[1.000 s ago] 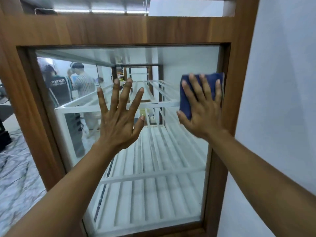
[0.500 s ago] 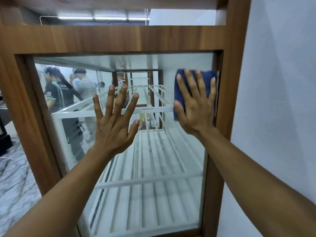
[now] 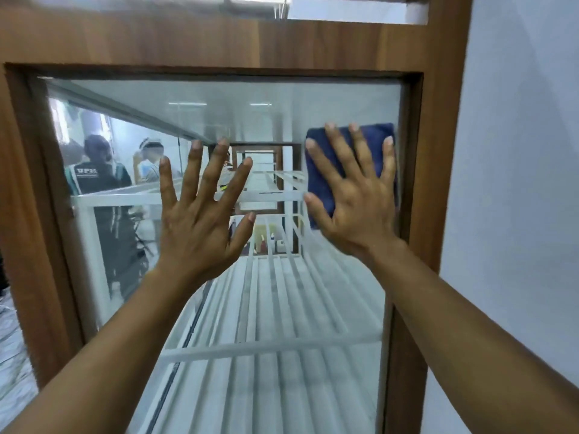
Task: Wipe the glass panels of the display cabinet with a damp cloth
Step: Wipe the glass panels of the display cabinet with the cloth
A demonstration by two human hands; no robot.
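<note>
Listing from the left, we note a patch of veined stone floor [image 3: 11, 364] at the edge of view, outside the cabinet. Next comes the wooden frame [image 3: 34, 214] of the display cabinet, brown, running round the glass panel [image 3: 250, 101].

Through the left part of the glass we see two people [image 3: 97, 173] beyond the cabinet, one in a dark top with white lettering. Both are blurred.

Our left hand [image 3: 197, 220] is raised near the middle of the panel, palm toward the glass. Its fingers are straight and spread wide apart, with nothing in their grasp. We cannot tell whether the palm itself touches the pane.

Behind the glass, white slatted shelves [image 3: 275, 308] run away from us, one at about hand level and one lower.

To the right, a dark blue cloth [image 3: 319, 183], folded to a rough rectangle, lies flat against the glass in the upper right part of the panel. Its right edge is just beside the frame's right upright.

Our right hand [image 3: 360, 211] lies over the cloth, fingers straight and a little spread, pressing it to the pane. No finger curls round it.

Last, a plain pale wall [image 3: 520, 183] stands just beside the cabinet's right side.
</note>
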